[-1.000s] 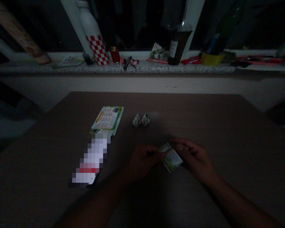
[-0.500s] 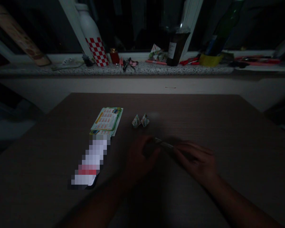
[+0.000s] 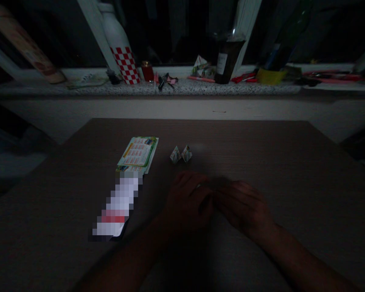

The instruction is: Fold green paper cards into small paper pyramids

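Observation:
My left hand (image 3: 188,200) and my right hand (image 3: 246,205) meet low over the table, fingertips together. The fingers of both are closed around a small piece of paper (image 3: 198,185). Only a tiny pale bit of it shows between my left fingers; its shape is hidden in the dark. Just beyond my hands stand two small folded paper pieces, a left one (image 3: 175,155) and a right one (image 3: 187,154), side by side with pointed tops. Left of them lies a stack of printed green-and-white leaflets (image 3: 136,152).
A phone with a blurred lit screen (image 3: 118,207) lies below the leaflets on the brown table (image 3: 261,146). Along the granite windowsill (image 3: 176,90) stand a red-checked white bottle (image 3: 126,61), a dark drink cup (image 3: 228,61), a green bottle (image 3: 293,32) and small clutter.
My hands have come closer together until the fingertips meet. The paper's thin light edge, visible between them before, is now almost wholly covered. The leaflets and the folded pieces stay put.

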### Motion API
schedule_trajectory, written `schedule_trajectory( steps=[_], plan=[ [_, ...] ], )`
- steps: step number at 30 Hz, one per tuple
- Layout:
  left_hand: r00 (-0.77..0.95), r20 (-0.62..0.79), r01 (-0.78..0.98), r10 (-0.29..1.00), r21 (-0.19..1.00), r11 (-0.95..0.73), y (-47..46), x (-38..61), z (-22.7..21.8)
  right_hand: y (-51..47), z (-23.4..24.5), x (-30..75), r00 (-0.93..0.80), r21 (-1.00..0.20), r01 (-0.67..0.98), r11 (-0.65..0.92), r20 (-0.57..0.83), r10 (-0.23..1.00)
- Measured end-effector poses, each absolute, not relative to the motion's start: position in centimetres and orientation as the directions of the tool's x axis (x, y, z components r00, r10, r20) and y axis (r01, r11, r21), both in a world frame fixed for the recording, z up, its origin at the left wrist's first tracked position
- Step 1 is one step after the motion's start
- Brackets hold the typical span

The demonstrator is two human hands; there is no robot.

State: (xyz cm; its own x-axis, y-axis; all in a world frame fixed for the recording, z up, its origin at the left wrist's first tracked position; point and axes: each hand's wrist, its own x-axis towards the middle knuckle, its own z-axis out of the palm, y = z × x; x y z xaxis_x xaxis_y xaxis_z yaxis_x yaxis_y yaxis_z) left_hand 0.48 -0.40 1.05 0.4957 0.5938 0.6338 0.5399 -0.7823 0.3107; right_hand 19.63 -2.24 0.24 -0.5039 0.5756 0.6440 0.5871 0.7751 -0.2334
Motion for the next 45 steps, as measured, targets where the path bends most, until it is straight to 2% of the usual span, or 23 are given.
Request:
schedule_trajectory(
  steps=[8,13,27,30,36,39,42,45],
  plan=[
    [0.584,0.574,0.548,0.574,0.243,-0.801,0.4,0.4,1.5,-2.3,0.5,19.5,-0.562,-0.2,0.553,0.809,0.627,0.539],
    [0.596,0.574,0.556,0.561,0.209,-0.804,0.6,0.3,2.0,-2.3,0.8,19.3,-0.522,-0.194,0.543,0.817,0.684,0.51],
    [0.43,0.616,0.714,0.66,0.216,-0.666,2.1,-2.7,2.1,-2.5,1.9,20.7,-0.409,-0.224,0.567,0.793,0.758,0.507],
    [0.378,0.627,0.72,0.682,0.264,-0.642,2.0,-3.0,2.2,-2.3,2.2,21.0,-0.407,-0.232,0.58,0.781,0.748,0.525],
    [0.607,0.553,0.493,0.571,0.302,-0.816,0.4,-0.9,1.9,-2.1,1.4,20.5,-0.461,-0.275,0.524,0.806,0.704,0.54],
    [0.581,0.577,0.438,0.574,0.373,-0.818,-0.2,-0.2,1.4,-2.1,1.1,20.2,-0.417,-0.362,0.52,0.774,0.683,0.599],
    [0.522,0.575,0.392,0.63,0.495,-0.776,-0.5,-0.1,1.1,-2.1,0.9,20.0,-0.336,-0.483,0.493,0.724,0.662,0.67],
    [0.489,0.566,0.354,0.664,0.566,-0.744,-0.8,-0.1,0.8,-2.2,0.7,19.8,-0.289,-0.57,0.484,0.664,0.612,0.736]
  ],
)
